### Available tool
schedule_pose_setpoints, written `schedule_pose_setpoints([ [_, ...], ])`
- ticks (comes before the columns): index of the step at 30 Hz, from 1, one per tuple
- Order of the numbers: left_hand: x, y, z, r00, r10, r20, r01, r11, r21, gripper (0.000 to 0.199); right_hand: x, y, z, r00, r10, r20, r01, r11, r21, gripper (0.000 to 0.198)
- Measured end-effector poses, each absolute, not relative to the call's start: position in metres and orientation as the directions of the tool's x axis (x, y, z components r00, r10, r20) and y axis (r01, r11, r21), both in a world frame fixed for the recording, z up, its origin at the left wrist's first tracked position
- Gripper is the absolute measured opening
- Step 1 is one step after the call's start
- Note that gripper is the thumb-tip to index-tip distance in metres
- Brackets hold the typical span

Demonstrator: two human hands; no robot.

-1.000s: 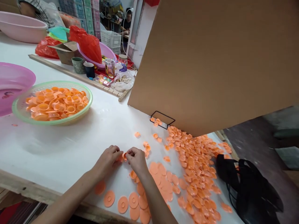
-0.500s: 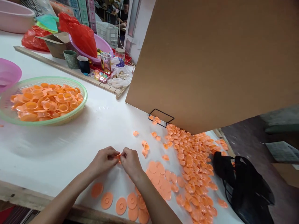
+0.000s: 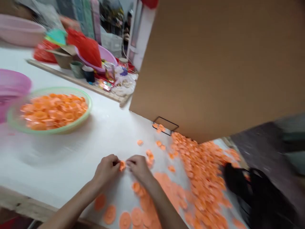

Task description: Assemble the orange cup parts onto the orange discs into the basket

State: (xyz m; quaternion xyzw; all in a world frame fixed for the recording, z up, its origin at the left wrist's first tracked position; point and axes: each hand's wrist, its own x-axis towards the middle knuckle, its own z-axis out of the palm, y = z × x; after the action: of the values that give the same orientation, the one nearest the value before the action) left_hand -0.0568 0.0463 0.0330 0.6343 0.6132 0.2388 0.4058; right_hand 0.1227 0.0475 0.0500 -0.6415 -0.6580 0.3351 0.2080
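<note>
Over the white tabletop, my left hand (image 3: 107,168) pinches a small orange plastic piece (image 3: 122,165) between thumb and fingertips. My right hand (image 3: 139,167) is just to the right of that piece, its thumb and fingers drawn together. A narrow gap separates its fingertips from the piece, and I cannot make out whether anything is between them. Flat orange discs (image 3: 125,220) with ring marks lie below the hands, partly behind my right forearm. To the right spreads a big heap of small orange plastic pieces (image 3: 202,175), with a few loose ones nearer the hands.
A green basket (image 3: 89,109) of orange cup-shaped pieces stands left, beside a pink basin (image 3: 16,81). A large cardboard sheet (image 3: 214,63) rises behind the heap, a black wire frame (image 3: 175,129) at its foot. Black fabric (image 3: 262,197) lies right. Wooden strips (image 3: 62,74) edge cups and bags.
My hands have moved apart slightly, and the orange piece now shows in the left fingertips. The whole view has shifted a little and is blurred.
</note>
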Motion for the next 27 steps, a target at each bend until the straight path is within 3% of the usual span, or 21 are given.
schedule_pose_setpoints([
  [3,-0.097,0.089,0.064,-0.116,0.99,0.08,0.527,-0.007,0.85,0.019,0.164,0.068,0.062,0.035,0.999,0.033,0.777,-0.007,-0.629,0.047],
  [5,-0.138,0.126,0.097,-0.33,0.908,0.259,0.574,-0.025,0.818,0.019,0.184,0.079,0.063,0.045,0.999,-0.004,0.833,-0.04,-0.551,0.054],
  [7,-0.177,0.16,0.13,-0.492,0.809,0.322,0.598,0.045,0.8,0.019,0.193,0.083,0.061,0.048,0.995,-0.082,0.865,-0.082,-0.495,0.049],
  [10,-0.202,0.184,0.155,-0.539,0.771,0.339,0.606,0.076,0.791,0.033,0.191,0.076,0.058,0.085,0.991,-0.102,0.869,-0.124,-0.48,0.04],
  [12,-0.193,0.172,0.146,-0.392,0.836,0.383,0.663,-0.032,0.748,0.032,0.186,0.068,0.057,0.128,0.991,-0.049,0.851,-0.135,-0.508,0.034],
  [14,-0.173,0.136,0.122,-0.019,0.946,0.325,0.68,-0.226,0.698,0.021,0.182,0.058,0.057,0.179,0.984,0.017,0.813,-0.138,-0.565,0.03],
  [15,-0.163,0.113,0.108,0.213,0.95,0.228,0.654,-0.312,0.69,0.017,0.179,0.052,0.058,0.202,0.979,0.033,0.783,-0.141,-0.606,0.028],
  [16,-0.154,0.087,0.094,0.426,0.898,0.107,0.621,-0.376,0.687,0.016,0.175,0.045,0.06,0.221,0.975,0.027,0.74,-0.149,-0.656,0.026],
  [18,-0.141,0.041,0.068,0.636,0.768,-0.075,0.606,-0.437,0.665,0.029,0.165,0.031,0.065,0.225,0.973,-0.047,0.629,-0.182,-0.756,0.022],
  [20,-0.132,0.009,0.048,0.676,0.725,-0.129,0.615,-0.459,0.641,0.035,0.152,0.02,0.071,0.185,0.972,-0.142,0.531,-0.221,-0.818,0.015],
  [22,-0.123,-0.002,0.035,0.647,0.757,-0.088,0.626,-0.462,0.629,0.024,0.139,0.014,0.074,0.14,0.97,-0.198,0.473,-0.241,-0.848,0.012],
  [27,-0.093,0.022,0.022,0.495,0.868,0.03,0.663,-0.4,0.633,0.012,0.115,0.022,0.069,0.083,0.973,-0.216,0.484,-0.229,-0.845,0.01],
])
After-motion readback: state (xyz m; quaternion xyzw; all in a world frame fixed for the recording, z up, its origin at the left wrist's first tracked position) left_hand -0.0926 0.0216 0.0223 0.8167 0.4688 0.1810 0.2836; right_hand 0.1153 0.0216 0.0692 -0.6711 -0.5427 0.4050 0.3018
